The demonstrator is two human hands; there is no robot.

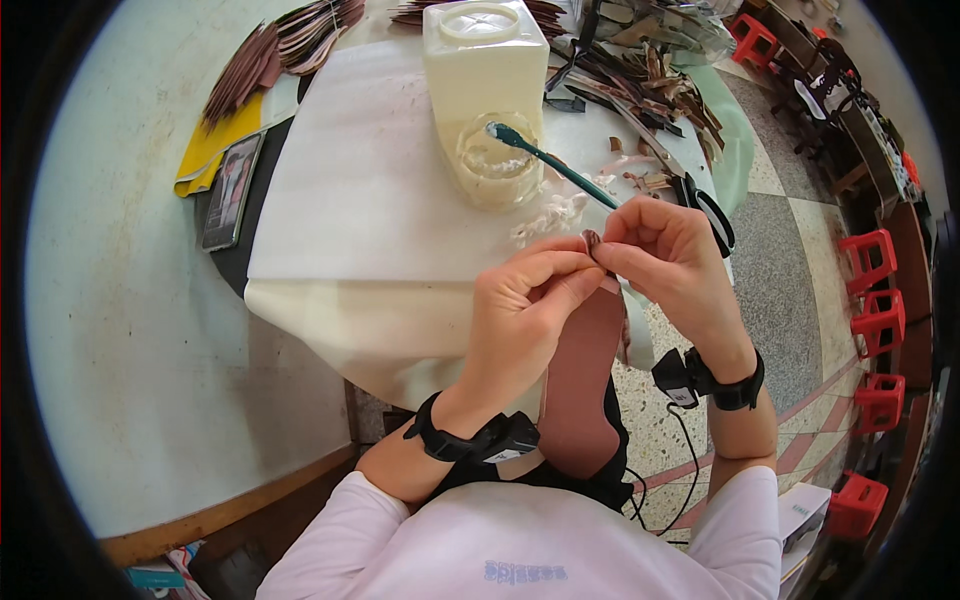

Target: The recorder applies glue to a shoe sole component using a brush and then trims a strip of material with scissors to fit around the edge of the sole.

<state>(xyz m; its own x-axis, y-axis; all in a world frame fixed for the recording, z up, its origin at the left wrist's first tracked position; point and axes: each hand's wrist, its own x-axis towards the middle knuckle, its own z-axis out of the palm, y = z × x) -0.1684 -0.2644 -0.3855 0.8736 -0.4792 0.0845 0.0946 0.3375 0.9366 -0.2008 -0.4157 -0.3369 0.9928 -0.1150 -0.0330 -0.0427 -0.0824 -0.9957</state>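
Observation:
A reddish-brown insole (583, 385) hangs below my hands, its wide rounded end over my lap. My left hand (520, 310) pinches its far narrow end between thumb and fingers. My right hand (668, 258) pinches a small dark brown strip or flap (590, 240) at that same end, and the fingertips of both hands nearly meet there. The fingers hide how the strip joins the insole. Just beyond my hands, a green-handled brush (560, 170) leans out of a round opening (497, 160) low on the front of a whitish plastic container (485, 75).
A white sheet (340, 180) covers the table. Black-handled scissors (703, 212) lie right of my right hand, near brown scraps (670, 85). Stacks of brown pieces (245, 75) and a phone (232, 190) sit at left. Red stools (868, 262) line the right side.

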